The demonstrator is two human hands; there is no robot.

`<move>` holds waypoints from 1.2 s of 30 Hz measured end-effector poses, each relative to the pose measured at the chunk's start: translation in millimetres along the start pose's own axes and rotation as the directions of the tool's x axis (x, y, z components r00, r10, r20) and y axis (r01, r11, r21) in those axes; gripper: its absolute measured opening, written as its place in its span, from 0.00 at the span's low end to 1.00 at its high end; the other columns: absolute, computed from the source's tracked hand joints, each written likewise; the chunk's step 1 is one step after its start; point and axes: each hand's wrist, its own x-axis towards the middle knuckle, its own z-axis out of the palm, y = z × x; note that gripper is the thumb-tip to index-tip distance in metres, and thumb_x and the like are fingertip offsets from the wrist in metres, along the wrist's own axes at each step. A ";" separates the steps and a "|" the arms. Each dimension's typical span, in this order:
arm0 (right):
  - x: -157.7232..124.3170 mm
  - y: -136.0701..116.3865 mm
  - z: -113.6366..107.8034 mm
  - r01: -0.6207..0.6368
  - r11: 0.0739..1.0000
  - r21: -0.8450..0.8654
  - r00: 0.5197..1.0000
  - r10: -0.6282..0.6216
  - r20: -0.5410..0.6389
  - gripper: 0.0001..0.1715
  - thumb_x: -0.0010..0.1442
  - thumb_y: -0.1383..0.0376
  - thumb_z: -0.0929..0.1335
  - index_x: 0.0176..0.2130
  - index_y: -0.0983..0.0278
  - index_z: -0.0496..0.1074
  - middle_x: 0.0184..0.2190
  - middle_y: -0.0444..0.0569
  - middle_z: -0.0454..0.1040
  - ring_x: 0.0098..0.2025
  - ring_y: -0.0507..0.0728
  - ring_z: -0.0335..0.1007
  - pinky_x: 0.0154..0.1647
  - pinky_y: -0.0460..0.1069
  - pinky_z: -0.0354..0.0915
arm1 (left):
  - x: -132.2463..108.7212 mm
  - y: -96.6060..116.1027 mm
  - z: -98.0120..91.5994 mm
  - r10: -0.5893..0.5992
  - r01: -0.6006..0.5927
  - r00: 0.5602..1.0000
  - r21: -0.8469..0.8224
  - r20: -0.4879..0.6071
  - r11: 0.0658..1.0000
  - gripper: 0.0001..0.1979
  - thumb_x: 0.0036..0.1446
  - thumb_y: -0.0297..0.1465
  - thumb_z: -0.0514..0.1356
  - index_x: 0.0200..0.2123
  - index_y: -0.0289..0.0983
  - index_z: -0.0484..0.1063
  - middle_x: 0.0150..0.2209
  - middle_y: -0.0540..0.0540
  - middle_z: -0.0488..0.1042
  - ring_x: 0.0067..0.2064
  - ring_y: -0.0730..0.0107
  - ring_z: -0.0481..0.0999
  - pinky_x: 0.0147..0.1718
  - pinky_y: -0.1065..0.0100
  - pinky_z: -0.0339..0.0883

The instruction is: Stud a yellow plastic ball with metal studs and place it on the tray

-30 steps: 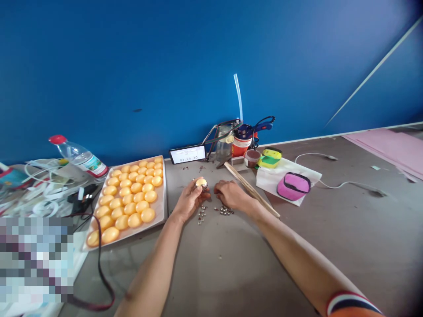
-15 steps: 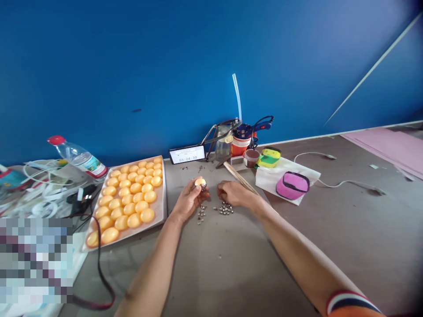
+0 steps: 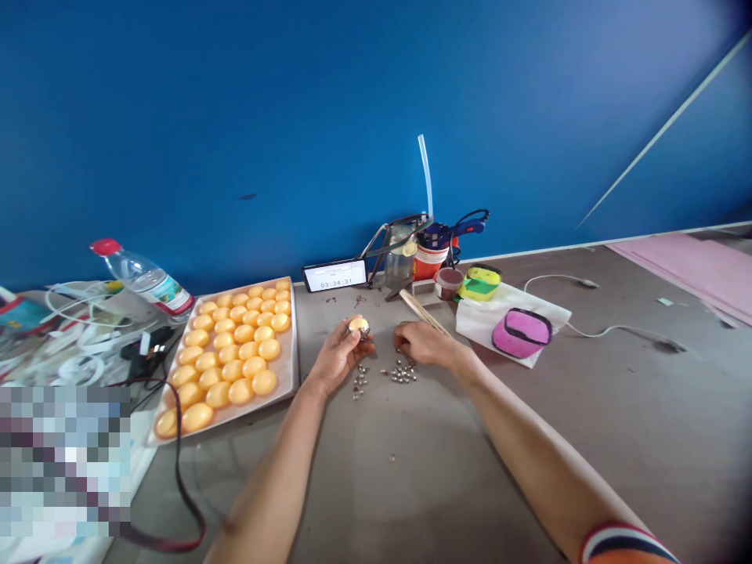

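Note:
My left hand [image 3: 336,359] is closed around a small yellow ball [image 3: 358,323] with shiny silver bits along its edge, held just above the table. To its right, my right hand [image 3: 428,343] hovers low with curled, pinched fingers; whatever may be between the fingertips is hidden. Directly beneath those fingers lies a pile of small silver beads [image 3: 404,373]. A looser group of silver beads [image 3: 359,382] is scattered below my left hand. Many glossy yellow balls sit in rows in a shallow white tray [image 3: 287,368] to the left.
Behind the hands lean a phone [image 3: 334,275] showing a timer, a glass jar [image 3: 399,270] and an orange cup [image 3: 430,262] with tools. Wooden sticks [image 3: 424,310], a purple sponge-like block [image 3: 520,334] and a yellow-green one [image 3: 482,282] lie right. A bottle [image 3: 153,288] tilts among cables at left.
My right hand has shifted slightly right over the bead pile, its fingers still curled. My left hand keeps the yellow ball in nearly the same place. The view has moved a little.

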 end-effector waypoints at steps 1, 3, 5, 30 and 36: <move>-0.6 -2.2 -0.5 0.005 1.000 -0.006 1.000 -0.005 -0.011 0.10 0.47 0.75 0.63 0.28 0.65 0.72 0.27 0.48 0.72 0.28 0.52 0.64 0.29 0.46 0.56 | 0.0 0.0 -0.1 0.000 0.000 1.000 0.000 0.000 1.000 0.24 0.49 0.34 0.64 0.50 0.37 0.64 0.33 0.46 0.75 0.32 0.69 0.77 0.36 0.65 0.68; -1.0 -4.5 -1.3 0.020 1.000 0.009 0.999 -0.020 -0.034 0.09 0.47 0.75 0.63 0.26 0.65 0.71 0.26 0.48 0.71 0.28 0.52 0.63 0.29 0.46 0.56 | 0.0 0.2 -0.2 -0.002 0.002 1.000 0.002 -0.001 1.000 0.24 0.50 0.33 0.64 0.50 0.37 0.63 0.34 0.45 0.75 0.32 0.69 0.77 0.36 0.66 0.68; 0.2 -3.5 -1.1 0.035 0.995 0.090 0.994 -0.026 -0.102 0.08 0.49 0.73 0.63 0.26 0.65 0.70 0.27 0.47 0.72 0.29 0.52 0.64 0.31 0.47 0.57 | 0.0 0.4 0.0 -0.001 0.001 1.000 0.002 -0.001 1.000 0.24 0.50 0.34 0.64 0.50 0.37 0.64 0.34 0.45 0.75 0.32 0.69 0.77 0.36 0.65 0.68; 14.6 -20.8 22.6 0.167 0.421 0.892 0.965 0.115 -0.235 0.09 0.44 0.63 0.70 0.27 0.65 0.69 0.20 0.39 0.65 0.22 0.47 0.56 0.26 0.45 0.54 | -2.4 2.1 0.8 -0.025 0.023 0.998 0.045 0.054 0.999 0.25 0.48 0.33 0.65 0.51 0.39 0.67 0.40 0.45 0.73 0.35 0.67 0.75 0.40 0.63 0.66; 15.0 -21.5 24.9 0.157 0.429 0.890 0.973 0.086 -0.213 0.10 0.45 0.61 0.70 0.28 0.65 0.70 0.22 0.40 0.66 0.24 0.48 0.56 0.27 0.45 0.53 | -2.4 1.4 2.2 -0.001 -0.005 0.995 0.059 0.100 0.998 0.23 0.49 0.33 0.65 0.50 0.39 0.69 0.43 0.44 0.72 0.40 0.63 0.73 0.43 0.60 0.66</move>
